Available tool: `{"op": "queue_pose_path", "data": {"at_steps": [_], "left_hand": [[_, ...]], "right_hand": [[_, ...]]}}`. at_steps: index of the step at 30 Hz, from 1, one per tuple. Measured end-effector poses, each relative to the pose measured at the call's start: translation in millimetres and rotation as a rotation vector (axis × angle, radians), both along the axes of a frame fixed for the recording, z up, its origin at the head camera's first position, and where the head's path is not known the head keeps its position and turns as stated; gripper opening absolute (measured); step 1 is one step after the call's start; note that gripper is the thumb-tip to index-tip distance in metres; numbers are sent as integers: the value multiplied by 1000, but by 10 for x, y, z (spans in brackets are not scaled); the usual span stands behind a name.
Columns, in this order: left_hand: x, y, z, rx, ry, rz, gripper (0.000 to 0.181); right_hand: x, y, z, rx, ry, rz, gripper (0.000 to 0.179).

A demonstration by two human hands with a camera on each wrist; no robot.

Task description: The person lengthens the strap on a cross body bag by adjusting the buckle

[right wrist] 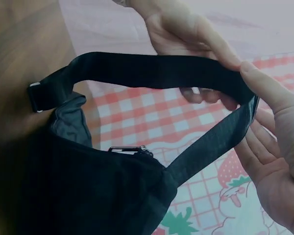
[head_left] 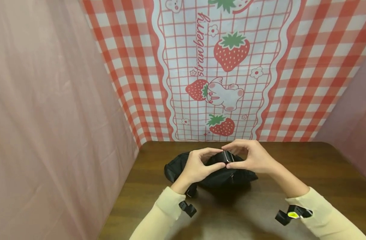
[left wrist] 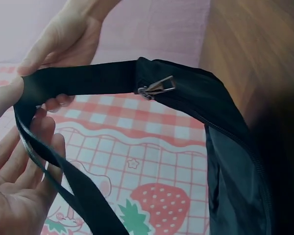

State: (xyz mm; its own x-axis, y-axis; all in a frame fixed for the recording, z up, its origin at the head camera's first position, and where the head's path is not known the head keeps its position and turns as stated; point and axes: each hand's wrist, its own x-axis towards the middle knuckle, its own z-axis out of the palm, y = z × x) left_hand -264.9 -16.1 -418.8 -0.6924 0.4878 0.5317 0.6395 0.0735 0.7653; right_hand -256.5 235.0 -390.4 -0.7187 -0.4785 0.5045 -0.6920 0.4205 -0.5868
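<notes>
On the brown table (head_left: 144,188), a black bag (head_left: 219,180) lies near the far edge, and the left hand (head_left: 198,165) and right hand (head_left: 256,157) pinch its strap (head_left: 216,159) by a shiny buckle (head_left: 229,156). They seem to be fixing the strap, which calls for a steady tug next (the bag looks soft and floppy).

Bare left hand (head_left: 196,167) hides part of the black cloth bag (head_left: 223,182)

Head view cuts off the brown wooden worktop (head_left: 318,166).
</notes>
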Motion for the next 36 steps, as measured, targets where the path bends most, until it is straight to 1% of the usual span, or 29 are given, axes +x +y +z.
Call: {"op": "queue_pose_path", "data": {"at_steps": [1,5,8,10,13,18,24,28,31,33,36], "left_hand": [[3,1,7,-1,3,3,38],[21,-17,33,-19,22,58,36],[27,-44,55,-17,17,96,36],[28,-60,73,-7,7,102,37],[26,-75,93,2,-8,92,38],[24,-65,116,-6,-23,78,41],[21,-47,72,29,-42,73,46],[23,-76,0,26,-50,111,46],[13,-97,-45,23,-57,150,39],[3,-99,-51,30,-68,156,36],[-8,-80,-22,55,-85,138,35]], "right_hand": [[5,5,-11,-13,-17,8,47],[23,-1,-42,-68,-84,41,46],[29,-28,-39,-83,-87,41,45],[28,-46,-25,-77,-76,28,46],[25,-64,-2,-62,-66,11,46],[21,-62,16,-37,-67,10,44],[37,-59,7,-42,-87,-1,45],[58,-61,6,-53,-102,-29,44],[65,-64,11,-63,-107,-45,43],[64,-64,12,-70,-114,-47,43],[60,-64,19,-87,-134,-45,43]]}}
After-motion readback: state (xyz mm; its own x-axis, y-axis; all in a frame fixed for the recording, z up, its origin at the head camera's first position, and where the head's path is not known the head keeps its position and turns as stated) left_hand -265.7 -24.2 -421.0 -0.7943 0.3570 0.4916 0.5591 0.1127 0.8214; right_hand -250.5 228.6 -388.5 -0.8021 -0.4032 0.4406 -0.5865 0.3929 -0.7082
